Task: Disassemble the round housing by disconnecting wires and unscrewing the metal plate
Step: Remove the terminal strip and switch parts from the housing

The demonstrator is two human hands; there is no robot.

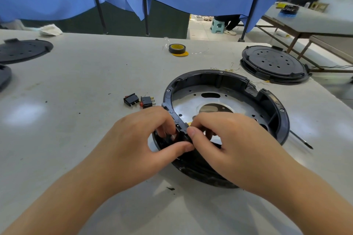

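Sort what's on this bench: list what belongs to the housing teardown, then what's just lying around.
In the job:
round housing, gripped at its near rim by left hand and right hand
metal plate
screwdriver

Lying about:
two rocker switches
tape roll
black cover
cloth

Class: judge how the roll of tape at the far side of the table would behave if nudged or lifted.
The roll of tape lies flat, so a nudge would probably slide it, not roll it. It looks small and hollow, so likely light. On edge it would probably roll.
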